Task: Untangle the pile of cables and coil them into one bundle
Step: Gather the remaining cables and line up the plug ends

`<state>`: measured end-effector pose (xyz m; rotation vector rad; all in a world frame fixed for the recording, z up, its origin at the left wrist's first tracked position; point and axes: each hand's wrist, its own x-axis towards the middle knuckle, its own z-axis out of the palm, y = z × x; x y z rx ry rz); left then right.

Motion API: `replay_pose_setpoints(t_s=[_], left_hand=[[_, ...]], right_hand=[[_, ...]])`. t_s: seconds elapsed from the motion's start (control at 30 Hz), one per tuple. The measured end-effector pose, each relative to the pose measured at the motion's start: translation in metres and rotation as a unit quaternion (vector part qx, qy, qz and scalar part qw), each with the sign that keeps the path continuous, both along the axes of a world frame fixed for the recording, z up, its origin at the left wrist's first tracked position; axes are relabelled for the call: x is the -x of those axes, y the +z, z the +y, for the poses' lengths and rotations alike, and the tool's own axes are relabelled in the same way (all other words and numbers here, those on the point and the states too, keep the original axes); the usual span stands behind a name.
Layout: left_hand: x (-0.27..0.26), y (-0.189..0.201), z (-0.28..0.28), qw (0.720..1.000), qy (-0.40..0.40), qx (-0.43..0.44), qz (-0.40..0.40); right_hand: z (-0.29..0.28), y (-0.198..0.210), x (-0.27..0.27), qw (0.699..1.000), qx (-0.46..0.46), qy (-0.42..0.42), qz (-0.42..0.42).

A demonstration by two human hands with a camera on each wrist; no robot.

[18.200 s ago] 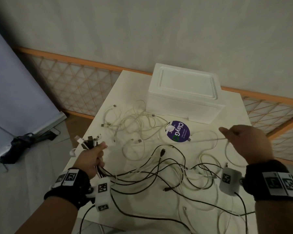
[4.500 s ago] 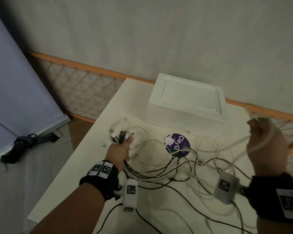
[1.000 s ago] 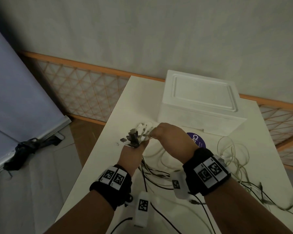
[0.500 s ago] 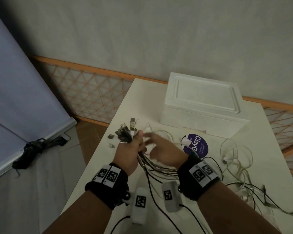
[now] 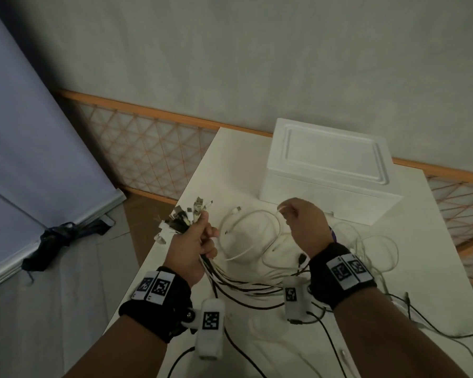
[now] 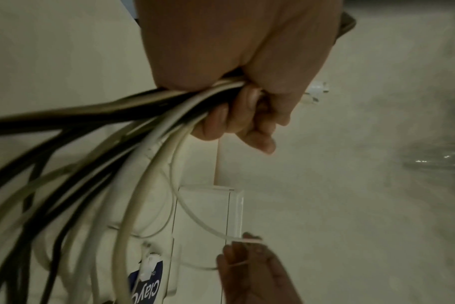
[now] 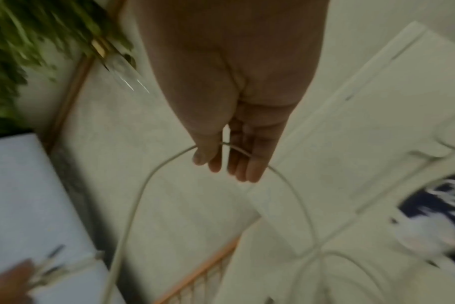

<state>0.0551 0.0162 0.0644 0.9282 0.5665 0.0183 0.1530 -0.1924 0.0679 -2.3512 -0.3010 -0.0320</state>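
Note:
My left hand (image 5: 197, 241) grips a bunch of black and white cables (image 5: 238, 285) just below their plugs (image 5: 186, 216), which fan out above the fist over the table's left edge. The left wrist view shows the strands (image 6: 133, 131) leaving that left hand's (image 6: 237, 98) curled fingers. My right hand (image 5: 303, 225) is raised over the table in front of the box and pinches one thin white cable (image 5: 246, 230) between thumb and fingers. That white cable (image 7: 143, 185) arcs down on both sides of my right hand (image 7: 229, 152). More loose cables (image 5: 374, 252) lie at the right.
A white foam box (image 5: 328, 170) stands at the back of the white table (image 5: 230, 165). A purple round label (image 6: 146, 288) lies near the box, mostly hidden behind my right wrist. An orange-framed lattice fence (image 5: 148, 148) runs behind the table; the floor drops away at left.
My right hand has left the bunch, moved right and up, and now pinches a single white cable. My left hand keeps its hold on the plug ends.

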Motion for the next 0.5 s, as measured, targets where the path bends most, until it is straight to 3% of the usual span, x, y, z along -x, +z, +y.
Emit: replay_pose_setpoints(t_s=[0.07,0.13,0.3,0.4,0.5], left_hand=[[-0.002,0.001,-0.005,0.999,-0.017,-0.033,0.008],[-0.005,0.003,-0.008,0.999,-0.016,-0.037,0.006],[-0.006,0.001,-0.003,0.999,0.041,0.015,0.001],[-0.006,-0.004,-0.005,0.999,0.051,0.007,0.015],[-0.008,-0.006,-0.009,0.998,0.057,0.0,0.027]], right_hand=[[0.003,0.02,0.005,0.998,0.007,0.054,-0.015],[-0.004,0.031,0.006,0.992,0.087,0.08,-0.038],[-0.067,0.028,0.006,0.971,0.233,-0.05,0.001],[-0.091,0.026,0.022,0.934,0.329,-0.113,0.077],[-0.1,0.024,0.036,0.856,0.461,-0.008,0.233]])
